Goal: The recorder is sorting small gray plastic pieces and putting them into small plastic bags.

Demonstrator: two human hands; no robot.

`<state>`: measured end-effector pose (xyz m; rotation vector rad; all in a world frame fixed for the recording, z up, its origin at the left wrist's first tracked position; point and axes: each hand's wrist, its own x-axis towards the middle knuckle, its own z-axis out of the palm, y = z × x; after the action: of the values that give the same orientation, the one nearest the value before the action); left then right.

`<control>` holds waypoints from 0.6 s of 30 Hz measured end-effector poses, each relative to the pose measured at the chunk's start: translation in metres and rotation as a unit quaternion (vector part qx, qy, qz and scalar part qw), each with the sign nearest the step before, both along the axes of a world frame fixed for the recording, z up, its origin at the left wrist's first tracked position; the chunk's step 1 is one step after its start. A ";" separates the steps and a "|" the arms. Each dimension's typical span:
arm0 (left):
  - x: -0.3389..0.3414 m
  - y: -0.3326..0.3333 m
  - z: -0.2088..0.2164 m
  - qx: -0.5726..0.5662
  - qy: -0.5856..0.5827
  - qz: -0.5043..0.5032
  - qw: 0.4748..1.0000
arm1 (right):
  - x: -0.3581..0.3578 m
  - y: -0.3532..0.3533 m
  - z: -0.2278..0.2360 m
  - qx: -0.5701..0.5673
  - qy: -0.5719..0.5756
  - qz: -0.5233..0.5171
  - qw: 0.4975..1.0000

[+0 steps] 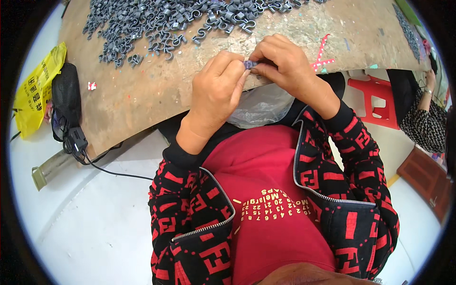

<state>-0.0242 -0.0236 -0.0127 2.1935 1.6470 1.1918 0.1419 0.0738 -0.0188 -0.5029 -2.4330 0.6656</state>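
Between my two hands, just above the table's near edge, is a small dark grey plastic clip (pixel 250 64). My left hand (pixel 219 81) pinches it from the left with thumb and forefinger. From the right, my right hand (pixel 280 61) grips its other end, fingers curled. Much of the clip is hidden by the fingertips. Beyond my hands, a large heap of similar grey S-shaped plastic clips (pixel 156 28) covers the far part of the worn wooden table (pixel 137 97).
A clear plastic bag (pixel 261 105) hangs below the table edge. Red-and-white dotted strips (pixel 323 59) lie right of my hands. At left are a yellow bag (pixel 35 95) and a black mesh pouch (pixel 65 97) with a cable. A red stool (pixel 377 102) and another person's arm (pixel 424 102) are at right.
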 end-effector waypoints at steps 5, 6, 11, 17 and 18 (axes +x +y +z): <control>0.004 -0.001 0.002 -0.001 0.000 0.016 1.000 | 0.000 -0.005 -0.002 0.000 0.013 -0.033 0.999; 0.004 0.000 0.003 -0.002 0.004 0.011 1.000 | 0.000 -0.005 -0.002 0.000 0.013 -0.034 0.999; 0.000 0.001 0.000 -0.009 0.030 -0.014 0.999 | 0.002 -0.005 0.007 -0.057 0.010 -0.042 0.997; 0.003 0.001 0.003 0.009 0.066 -0.023 0.998 | 0.004 0.004 0.011 0.025 -0.025 0.025 0.999; 0.004 0.001 0.005 -0.001 0.072 -0.017 0.997 | 0.002 0.004 0.012 0.024 -0.025 0.025 0.999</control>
<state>-0.0206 -0.0230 -0.0079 2.3470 1.6536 1.0457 0.1444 0.0783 -0.0073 -0.4459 -2.5104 0.6218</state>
